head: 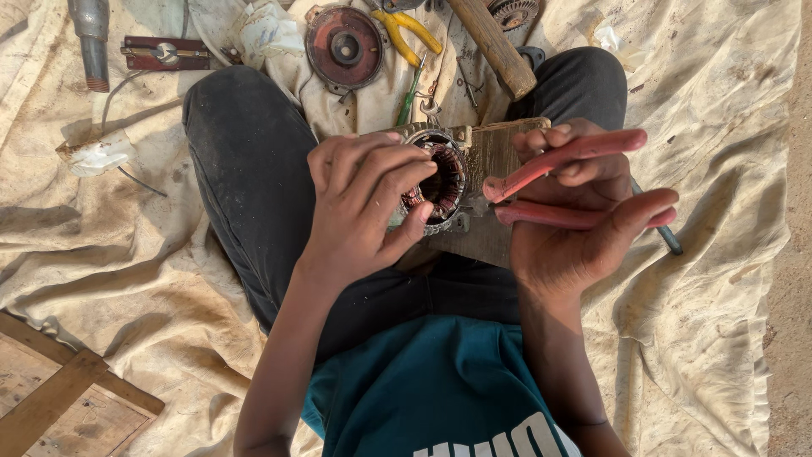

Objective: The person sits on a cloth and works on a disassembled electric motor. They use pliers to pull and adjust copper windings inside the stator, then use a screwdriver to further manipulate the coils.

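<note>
A round motor stator (441, 179) with copper-red windings rests on a wooden board (495, 156) across my lap. My left hand (365, 199) cups the stator's left side, fingers curled over its rim. My right hand (579, 211) grips red-handled pliers (565, 159), handles spread apart, with the jaws pointing left at the stator's right edge.
On the tan cloth (169, 279) beyond my knees lie a rusty round motor cover (344, 46), yellow-handled pliers (406, 34), a green screwdriver (409, 97), a wooden hammer handle (495, 42), a metal cylinder (91, 38) and crumpled white rags (100, 156). A wooden frame (59, 402) sits bottom left.
</note>
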Demonstrator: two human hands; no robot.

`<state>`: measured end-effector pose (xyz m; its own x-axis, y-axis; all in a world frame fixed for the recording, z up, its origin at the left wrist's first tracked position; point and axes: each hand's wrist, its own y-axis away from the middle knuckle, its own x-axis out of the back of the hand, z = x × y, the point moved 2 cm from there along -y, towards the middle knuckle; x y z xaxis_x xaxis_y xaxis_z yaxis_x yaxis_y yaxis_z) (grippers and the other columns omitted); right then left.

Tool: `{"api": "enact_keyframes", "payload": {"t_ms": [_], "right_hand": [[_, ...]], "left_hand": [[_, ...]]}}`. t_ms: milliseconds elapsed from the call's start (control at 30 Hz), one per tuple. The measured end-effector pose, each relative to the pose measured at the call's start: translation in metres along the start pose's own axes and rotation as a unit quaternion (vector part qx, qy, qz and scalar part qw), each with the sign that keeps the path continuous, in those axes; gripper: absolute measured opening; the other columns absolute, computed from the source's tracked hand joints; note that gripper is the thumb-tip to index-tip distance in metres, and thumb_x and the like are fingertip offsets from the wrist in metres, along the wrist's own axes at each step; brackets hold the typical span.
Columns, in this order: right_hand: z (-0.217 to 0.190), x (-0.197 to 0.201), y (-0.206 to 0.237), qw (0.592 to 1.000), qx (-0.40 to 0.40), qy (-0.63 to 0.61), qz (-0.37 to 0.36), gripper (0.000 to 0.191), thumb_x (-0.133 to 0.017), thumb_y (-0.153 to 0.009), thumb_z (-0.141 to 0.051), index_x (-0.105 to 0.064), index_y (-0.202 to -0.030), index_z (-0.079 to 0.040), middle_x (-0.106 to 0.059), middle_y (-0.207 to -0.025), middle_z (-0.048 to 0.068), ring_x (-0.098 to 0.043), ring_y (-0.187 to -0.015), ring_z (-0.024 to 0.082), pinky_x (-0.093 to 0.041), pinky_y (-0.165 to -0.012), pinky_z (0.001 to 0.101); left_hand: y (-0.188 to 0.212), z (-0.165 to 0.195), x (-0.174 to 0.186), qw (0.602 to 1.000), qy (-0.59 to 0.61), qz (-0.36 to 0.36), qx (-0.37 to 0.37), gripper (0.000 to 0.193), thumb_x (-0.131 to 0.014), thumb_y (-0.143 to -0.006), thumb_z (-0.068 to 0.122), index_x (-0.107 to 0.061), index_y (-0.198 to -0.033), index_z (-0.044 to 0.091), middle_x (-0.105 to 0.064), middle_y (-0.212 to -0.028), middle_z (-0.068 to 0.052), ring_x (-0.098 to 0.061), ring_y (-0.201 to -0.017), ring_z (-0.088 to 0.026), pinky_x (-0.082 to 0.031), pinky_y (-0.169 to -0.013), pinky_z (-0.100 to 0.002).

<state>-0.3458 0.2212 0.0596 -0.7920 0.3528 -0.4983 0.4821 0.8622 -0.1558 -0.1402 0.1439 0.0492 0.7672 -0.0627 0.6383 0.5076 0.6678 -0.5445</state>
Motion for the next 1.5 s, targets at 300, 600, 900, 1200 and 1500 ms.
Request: {"api": "enact_keyframes", "payload": {"t_ms": [300,600,900,1200,1500], "right_hand": [[-0.037,0.043,0.089,0.949,-0.090,-0.293,-0.067,0.073,-0.057,-0.086,-0.078,-0.064,-0.108,-0.009,-0.074,-0.098,0.009,-0.060,-0.094,0.021,-0.046,-0.092,0.0426],[-0.096,0.085,0.095,0.830,-0.502,0.100,-0.223,0.125,-0.073,-0.071,-0.081,-0.040,-0.147,0.014,-0.048,-0.144,0.042,-0.054,-0.138,0.058,-0.043,-0.116,0.0638],[-0.084,0.032,0.078,0.708,-0.362,0.492,-0.355,0.088,-0.088,-0.071,-0.024,-0.050,-0.149,-0.008,-0.064,-0.135,0.015,-0.070,-0.111,0.027,-0.065,-0.075,0.0362],[-0.091,0.045,0.073,0.701,-0.068,0.675,-0.220,0.038,-0.079,-0.066,-0.004,-0.075,-0.104,-0.011,-0.065,-0.126,0.010,-0.066,-0.105,0.023,-0.054,-0.083,0.0394],[-0.103,0.017,-0.002,0.374,0.190,0.842,-0.340,0.033,-0.088,-0.075,-0.031,-0.082,-0.108,-0.027,-0.065,-0.145,-0.005,-0.049,-0.132,0.025,-0.028,-0.112,0.0507]], "left_hand": [[0.037,0.100,-0.008,0.949,0.250,-0.185,0.047,0.037,-0.074,-0.094,0.044,-0.068,-0.103,0.008,-0.068,-0.094,-0.002,-0.065,-0.093,-0.020,-0.048,-0.094,-0.040],[0.043,0.084,0.020,0.985,0.036,-0.124,-0.116,0.012,-0.073,-0.104,0.022,-0.068,-0.101,0.012,-0.060,-0.087,0.002,-0.062,-0.088,-0.014,-0.053,-0.088,-0.034],[0.020,0.073,0.029,0.954,-0.032,-0.176,-0.242,0.009,-0.071,-0.103,0.024,-0.070,-0.106,0.016,-0.060,-0.094,0.006,-0.062,-0.093,-0.012,-0.052,-0.095,-0.033],[-0.011,0.015,0.004,0.974,-0.104,-0.187,-0.075,0.042,-0.078,-0.083,0.045,-0.073,-0.102,0.007,-0.057,-0.142,-0.006,-0.046,-0.135,-0.028,-0.037,-0.113,-0.051],[0.007,0.007,-0.010,0.987,0.024,-0.157,0.019,0.022,-0.083,-0.088,0.025,-0.071,-0.100,0.012,-0.053,-0.143,-0.002,-0.043,-0.140,-0.030,-0.033,-0.114,-0.052]]}}
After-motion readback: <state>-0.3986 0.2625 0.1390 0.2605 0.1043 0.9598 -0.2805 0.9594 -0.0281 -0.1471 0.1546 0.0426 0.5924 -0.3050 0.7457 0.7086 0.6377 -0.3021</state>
